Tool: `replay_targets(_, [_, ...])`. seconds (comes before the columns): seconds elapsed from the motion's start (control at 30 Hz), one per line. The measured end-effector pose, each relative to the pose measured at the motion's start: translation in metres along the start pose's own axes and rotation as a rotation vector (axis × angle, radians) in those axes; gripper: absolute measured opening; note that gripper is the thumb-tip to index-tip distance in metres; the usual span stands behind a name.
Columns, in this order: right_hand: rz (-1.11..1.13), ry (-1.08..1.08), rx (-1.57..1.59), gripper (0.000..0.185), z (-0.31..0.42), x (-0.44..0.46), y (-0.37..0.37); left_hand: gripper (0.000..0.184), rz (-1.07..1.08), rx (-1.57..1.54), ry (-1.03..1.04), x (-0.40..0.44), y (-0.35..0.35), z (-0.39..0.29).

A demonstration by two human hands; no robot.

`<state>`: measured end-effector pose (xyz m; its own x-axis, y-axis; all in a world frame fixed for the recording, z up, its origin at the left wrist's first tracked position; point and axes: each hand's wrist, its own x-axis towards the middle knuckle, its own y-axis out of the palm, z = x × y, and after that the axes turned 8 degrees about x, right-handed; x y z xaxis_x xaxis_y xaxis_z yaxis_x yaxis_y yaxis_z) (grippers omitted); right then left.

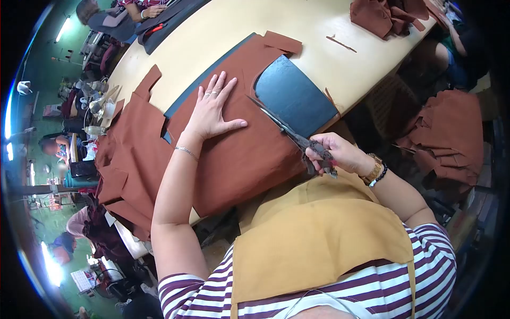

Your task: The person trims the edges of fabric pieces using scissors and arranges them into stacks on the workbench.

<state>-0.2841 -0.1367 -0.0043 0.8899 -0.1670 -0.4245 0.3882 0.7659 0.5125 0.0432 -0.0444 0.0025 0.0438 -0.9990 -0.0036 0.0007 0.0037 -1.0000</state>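
Got a big pale cream bench (329, 69) here. Mostly rust-brown cloth (228, 165) over the near side, flattish in the middle, kinda bunched towards the left, with a dark blue sheet (297, 95) poking out from under it. Also a crumpled rust-brown pile (383, 18) up at the far right, a skinny scrap (341, 43) near it, plus some dark fabric (172, 22) over on the far left.

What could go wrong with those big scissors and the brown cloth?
The scissors point toward the side where the left hand is spread flat, so a slip might nick a finger. The blades lie on the brown cloth, so a wobble of the right hand could make a crooked cut. They're also close to the dark blue sheet, which might get scratched.
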Motion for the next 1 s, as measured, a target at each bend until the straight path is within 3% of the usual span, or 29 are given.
replay_targets(1.0, [-0.016,-0.057,0.046,0.016,-0.004,0.000,0.000,0.112,-0.033,0.031,-0.333,-0.041,0.006,-0.071])
